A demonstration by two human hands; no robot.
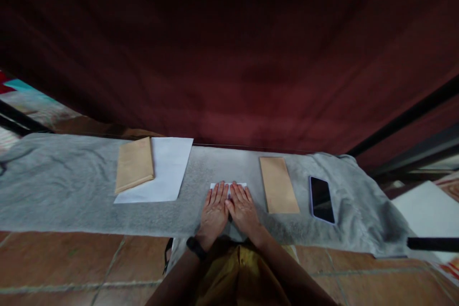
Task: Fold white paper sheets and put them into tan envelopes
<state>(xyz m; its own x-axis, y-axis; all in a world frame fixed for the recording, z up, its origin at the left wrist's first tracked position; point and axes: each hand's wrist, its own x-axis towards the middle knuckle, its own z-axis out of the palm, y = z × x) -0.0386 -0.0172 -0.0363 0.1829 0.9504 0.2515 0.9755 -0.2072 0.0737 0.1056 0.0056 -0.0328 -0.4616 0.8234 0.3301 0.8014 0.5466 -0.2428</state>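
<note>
Both my hands lie flat, side by side, on a small folded white paper [228,185] on a grey cloth [71,186]. My left hand [214,209] has its fingers stretched forward and wears a black band at the wrist. My right hand [244,208] presses down beside it, fingers together and extended. Only the paper's far edge shows past my fingertips.
A tan envelope [278,184] lies right of my hands, with a dark phone [322,199] beyond it. To the left, another tan envelope [134,164] rests on a white sheet [168,167]. A dark red curtain [229,48] hangs behind. Terracotta floor tiles [64,263] lie in front.
</note>
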